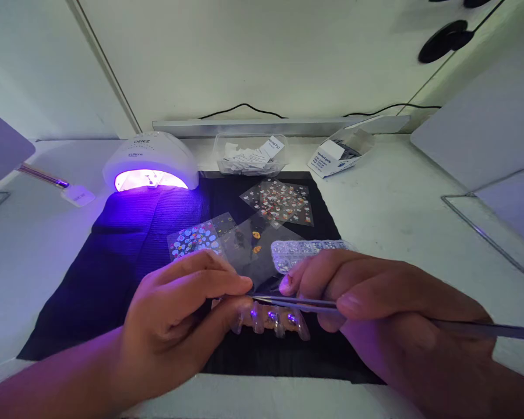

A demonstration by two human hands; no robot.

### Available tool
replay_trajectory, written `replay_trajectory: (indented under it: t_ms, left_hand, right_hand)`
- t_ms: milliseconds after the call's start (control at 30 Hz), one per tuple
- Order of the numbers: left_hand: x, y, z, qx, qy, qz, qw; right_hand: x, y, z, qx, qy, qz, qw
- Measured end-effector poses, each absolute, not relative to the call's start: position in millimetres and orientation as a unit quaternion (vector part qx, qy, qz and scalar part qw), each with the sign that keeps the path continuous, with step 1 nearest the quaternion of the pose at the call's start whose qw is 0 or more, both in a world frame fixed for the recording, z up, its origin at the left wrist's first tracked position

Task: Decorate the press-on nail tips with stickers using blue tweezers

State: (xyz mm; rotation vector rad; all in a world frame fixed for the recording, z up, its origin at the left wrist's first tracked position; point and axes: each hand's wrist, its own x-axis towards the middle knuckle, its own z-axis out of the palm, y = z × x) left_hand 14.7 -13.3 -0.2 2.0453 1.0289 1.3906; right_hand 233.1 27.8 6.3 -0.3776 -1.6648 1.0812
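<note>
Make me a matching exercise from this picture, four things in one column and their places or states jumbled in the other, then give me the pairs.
1. tweezers
2. nail lamp
3. alcohol pads box
4. black cloth

A. under the sticker sheets
B. with its flap open
C. in the right hand
D. glowing purple inside

Pairs: 1-C, 2-D, 3-B, 4-A

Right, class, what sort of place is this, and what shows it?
Probably a nail-art workstation: a glowing curing lamp, patterned sticker sheets and a row of clear false nails suggest it.
</note>
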Motion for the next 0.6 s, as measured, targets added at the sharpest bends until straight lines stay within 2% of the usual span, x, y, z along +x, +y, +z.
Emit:
replay_trajectory:
  t_ms: [200, 600]
  left_hand:
    - [13, -15, -5, 0.727, 0.395, 0.510, 0.235]
    - [20, -11, -1, 0.682, 0.431, 0.535, 0.250]
  right_hand:
    - [235, 33, 4, -0.139, -0.695, 0.497, 0.501]
    - [237, 40, 2, -0.157, -0.631, 0.562, 0.511]
